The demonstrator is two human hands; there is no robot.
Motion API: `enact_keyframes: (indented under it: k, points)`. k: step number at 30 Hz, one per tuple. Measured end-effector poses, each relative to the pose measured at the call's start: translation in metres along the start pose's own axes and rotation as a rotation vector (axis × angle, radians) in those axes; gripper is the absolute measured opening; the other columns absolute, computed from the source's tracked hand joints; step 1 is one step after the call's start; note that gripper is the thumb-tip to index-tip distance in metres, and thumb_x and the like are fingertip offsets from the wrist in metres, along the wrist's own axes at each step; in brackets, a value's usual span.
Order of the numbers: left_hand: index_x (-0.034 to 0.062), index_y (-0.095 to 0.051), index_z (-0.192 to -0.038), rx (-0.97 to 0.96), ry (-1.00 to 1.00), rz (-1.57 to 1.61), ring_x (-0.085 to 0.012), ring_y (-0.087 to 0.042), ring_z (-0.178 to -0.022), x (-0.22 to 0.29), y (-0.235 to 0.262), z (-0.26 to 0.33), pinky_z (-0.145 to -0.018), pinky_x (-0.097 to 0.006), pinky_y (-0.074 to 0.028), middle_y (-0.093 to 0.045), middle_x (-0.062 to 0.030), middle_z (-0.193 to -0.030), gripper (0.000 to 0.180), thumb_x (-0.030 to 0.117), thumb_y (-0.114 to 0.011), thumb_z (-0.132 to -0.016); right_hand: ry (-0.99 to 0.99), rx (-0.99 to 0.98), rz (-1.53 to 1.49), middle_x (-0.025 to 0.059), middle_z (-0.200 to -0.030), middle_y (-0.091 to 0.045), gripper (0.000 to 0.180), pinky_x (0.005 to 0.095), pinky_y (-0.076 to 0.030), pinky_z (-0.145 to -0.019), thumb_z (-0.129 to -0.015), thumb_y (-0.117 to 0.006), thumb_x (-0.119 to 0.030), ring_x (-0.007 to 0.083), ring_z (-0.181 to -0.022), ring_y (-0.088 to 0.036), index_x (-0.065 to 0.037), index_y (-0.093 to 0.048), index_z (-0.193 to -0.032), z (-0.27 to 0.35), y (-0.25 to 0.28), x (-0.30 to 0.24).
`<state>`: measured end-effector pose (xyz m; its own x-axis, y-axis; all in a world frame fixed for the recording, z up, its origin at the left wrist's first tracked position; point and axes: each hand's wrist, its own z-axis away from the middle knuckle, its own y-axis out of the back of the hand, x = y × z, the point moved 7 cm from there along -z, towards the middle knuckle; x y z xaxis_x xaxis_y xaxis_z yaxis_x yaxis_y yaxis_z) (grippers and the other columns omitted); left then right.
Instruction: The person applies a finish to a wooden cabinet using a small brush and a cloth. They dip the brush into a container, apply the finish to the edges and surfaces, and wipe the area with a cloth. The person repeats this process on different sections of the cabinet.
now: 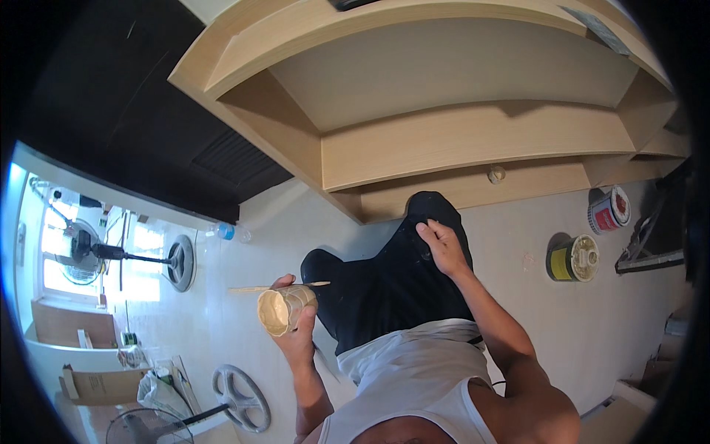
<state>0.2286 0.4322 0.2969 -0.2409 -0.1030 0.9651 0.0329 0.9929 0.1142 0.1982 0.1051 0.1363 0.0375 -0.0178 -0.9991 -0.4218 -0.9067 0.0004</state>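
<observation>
My left hand (296,333) grips a small round container (283,308) smeared with beige paste, its open mouth turned toward the camera. A thin wooden stick (277,287) lies across its top, under my fingers. My right hand (442,246) rests with spread fingers on my knee, on black trousers (384,288). I am crouched on a pale floor in front of a light wooden cabinet (458,140) with open shelves.
Two tins stand on the floor at the right, a yellow-sided one (572,259) and a red-and-white one (609,210). A plastic bottle (228,232) lies by the cabinet's left side. Standing fans (177,263) and a cardboard box (96,385) are at the left.
</observation>
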Motion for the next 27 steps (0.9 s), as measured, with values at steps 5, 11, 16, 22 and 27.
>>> enact_keyframes:
  k: [5, 11, 16, 22, 27]
  points:
    - [0.0014, -0.056, -0.134, 0.033, 0.071, -0.014, -0.0200, -0.063, -0.116, -0.001, 0.015, 0.015, -0.099, -0.034, -0.052, -0.062, -0.0117, -0.134, 0.069, 0.024, -0.089, -0.079, 0.414, -0.090, 0.456, 0.0192, -0.100, -0.068, 0.023, 0.0454, -0.056, -0.077, -0.101, -0.065, -0.023, 0.0356, -0.087, -0.070, 0.000, -0.068, -0.100, -0.007, -0.067, -0.018]
    - [0.0014, -0.058, -0.132, 0.100, 0.003, -0.073, -0.0208, -0.064, -0.114, -0.002, 0.035, 0.031, -0.100, -0.035, -0.051, -0.063, -0.0115, -0.132, 0.066, 0.026, -0.090, -0.079, 0.448, -0.164, 0.439, 0.0201, -0.097, -0.065, 0.023, 0.0502, -0.054, -0.075, -0.103, -0.062, -0.024, 0.0439, -0.087, -0.066, -0.001, -0.066, -0.102, -0.035, -0.119, -0.029]
    - [0.0010, -0.061, -0.129, 0.132, 0.066, -0.113, -0.0197, -0.064, -0.111, -0.009, 0.049, 0.041, -0.098, -0.034, -0.051, -0.065, -0.0108, -0.128, 0.062, 0.024, -0.089, -0.079, 0.298, -0.233, 0.467, 0.0223, -0.093, -0.065, 0.029, 0.0503, -0.052, -0.076, -0.103, -0.064, -0.028, 0.0446, -0.089, -0.065, 0.000, -0.059, -0.100, -0.047, -0.120, -0.038]
    - [0.0004, -0.064, -0.123, 0.083, 0.052, -0.084, -0.0166, -0.065, -0.104, -0.001, 0.036, 0.036, -0.095, -0.033, -0.052, -0.068, -0.0080, -0.123, 0.055, 0.019, -0.087, -0.077, 0.234, -0.174, 0.532, 0.0251, -0.087, -0.062, 0.040, 0.0502, -0.048, -0.076, -0.100, -0.067, -0.034, 0.0458, -0.088, -0.062, 0.001, -0.051, -0.092, -0.041, -0.065, -0.057]
    - [0.0002, -0.066, -0.119, 0.032, 0.104, -0.009, -0.0150, -0.066, -0.103, -0.004, 0.021, 0.027, -0.093, -0.032, -0.053, -0.069, -0.0069, -0.119, 0.052, 0.011, -0.088, -0.073, 0.308, -0.075, 0.424, 0.0223, -0.075, -0.054, 0.040, 0.0436, -0.044, -0.067, -0.101, -0.065, -0.031, 0.0394, -0.070, -0.054, 0.002, -0.050, -0.084, -0.032, -0.029, -0.096]
